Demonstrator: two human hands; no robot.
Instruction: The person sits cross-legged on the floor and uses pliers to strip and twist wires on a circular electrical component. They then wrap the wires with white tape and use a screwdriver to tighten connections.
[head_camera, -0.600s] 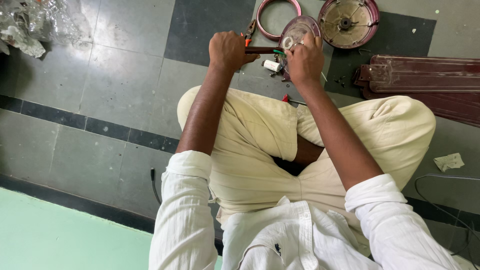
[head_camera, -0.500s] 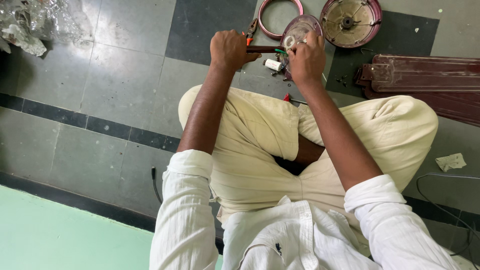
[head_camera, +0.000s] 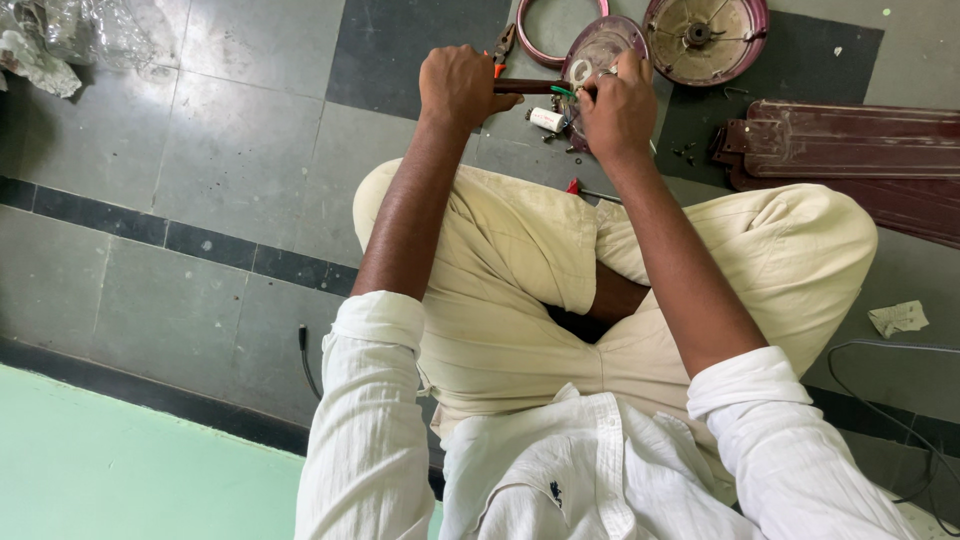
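Left hand (head_camera: 462, 88): fingers closed around a dark-handled tool (head_camera: 528, 87), its tip at the fan motor housing (head_camera: 598, 52) on the floor ahead. Right hand (head_camera: 620, 108): fingers curled, steadying that housing; exact grip hidden. Step judged: working a fitting at the motor; next calls for steady tool pressure.

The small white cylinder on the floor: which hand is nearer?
Right. The right hand hovers just beside the white cylinder; the left hand, gripping a brown tool handle, sits farther left.

One head-worn camera looks steeply down over the seated person's chest and crossed legs, close, toward the fan motor (head_camera: 598, 52) on the floor (head_camera: 230, 190) ahead.
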